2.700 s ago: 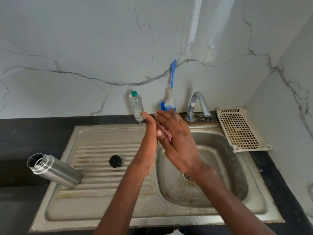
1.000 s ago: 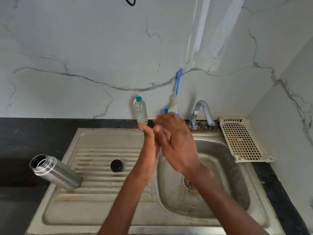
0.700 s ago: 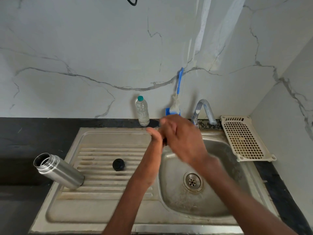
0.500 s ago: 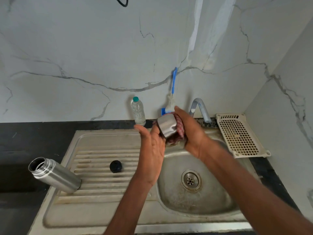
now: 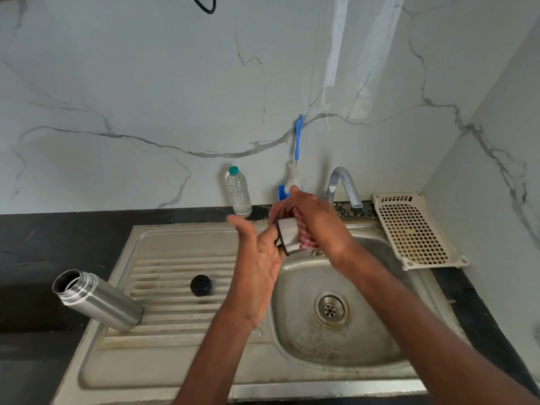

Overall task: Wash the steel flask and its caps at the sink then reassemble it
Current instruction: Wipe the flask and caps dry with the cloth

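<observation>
Steel, the outer cap (image 5: 287,235) is held above the sink (image 5: 181,238) in a red checked cloth (image 5: 304,226) by the right hand (image 5: 318,226), fingers clamped on it, its open rim turned toward the left hand (image 5: 258,258), whose fingers are spread apart beside it. The flask (image 5: 98,299) lies tilted at the drainboard's left edge, mouth up-left, nearer the left hand; the black inner cap (image 5: 201,285) sits between. No writing is legible.
</observation>
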`<state>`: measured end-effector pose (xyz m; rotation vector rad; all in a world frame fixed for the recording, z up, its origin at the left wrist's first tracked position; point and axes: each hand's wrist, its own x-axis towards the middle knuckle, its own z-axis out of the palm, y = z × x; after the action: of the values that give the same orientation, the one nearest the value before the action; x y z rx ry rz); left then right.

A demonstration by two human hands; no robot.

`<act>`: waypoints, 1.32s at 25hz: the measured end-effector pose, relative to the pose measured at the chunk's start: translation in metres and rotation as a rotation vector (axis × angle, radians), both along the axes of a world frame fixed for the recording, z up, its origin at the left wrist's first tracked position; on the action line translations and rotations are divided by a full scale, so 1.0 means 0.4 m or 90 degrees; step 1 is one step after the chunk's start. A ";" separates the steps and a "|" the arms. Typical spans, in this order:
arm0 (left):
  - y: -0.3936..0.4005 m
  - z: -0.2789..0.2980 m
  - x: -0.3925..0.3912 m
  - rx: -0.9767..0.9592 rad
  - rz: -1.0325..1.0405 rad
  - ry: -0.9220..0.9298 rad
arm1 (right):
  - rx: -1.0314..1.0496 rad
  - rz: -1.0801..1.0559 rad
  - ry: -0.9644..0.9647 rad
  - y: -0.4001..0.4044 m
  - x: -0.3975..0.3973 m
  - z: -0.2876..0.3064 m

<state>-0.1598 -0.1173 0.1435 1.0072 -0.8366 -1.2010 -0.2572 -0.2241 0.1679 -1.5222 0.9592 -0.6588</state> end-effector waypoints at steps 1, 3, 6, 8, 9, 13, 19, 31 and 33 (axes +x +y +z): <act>0.004 0.002 0.002 -0.014 -0.007 0.052 | 0.056 0.005 -0.042 0.018 0.000 0.001; -0.005 0.011 0.013 -0.005 0.025 0.046 | -0.078 -0.004 -0.094 0.065 -0.009 -0.047; -0.026 0.024 0.032 0.018 0.054 -0.067 | -0.437 0.013 0.036 0.073 -0.011 -0.115; -0.028 0.033 0.038 0.027 0.021 -0.126 | -0.612 0.028 0.146 0.059 0.003 -0.112; -0.023 0.034 0.042 0.027 0.009 -0.134 | -0.656 0.047 0.167 0.053 0.008 -0.109; -0.030 0.048 0.056 0.040 -0.016 -0.168 | -0.300 0.067 0.141 0.009 0.022 -0.034; 0.008 0.017 0.093 0.012 -0.006 -0.120 | -0.499 0.050 0.207 0.092 0.042 -0.039; 0.025 -0.004 0.044 -0.016 0.087 -0.547 | 0.602 -0.116 -0.395 0.125 0.058 -0.010; 0.045 -0.026 0.081 -0.005 0.087 -0.662 | 0.569 -0.087 -0.367 0.166 0.047 -0.007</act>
<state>-0.1276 -0.0995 0.1330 1.6755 -1.5244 -0.4879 -0.2384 -0.1576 0.1653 -0.4403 0.7461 -0.5939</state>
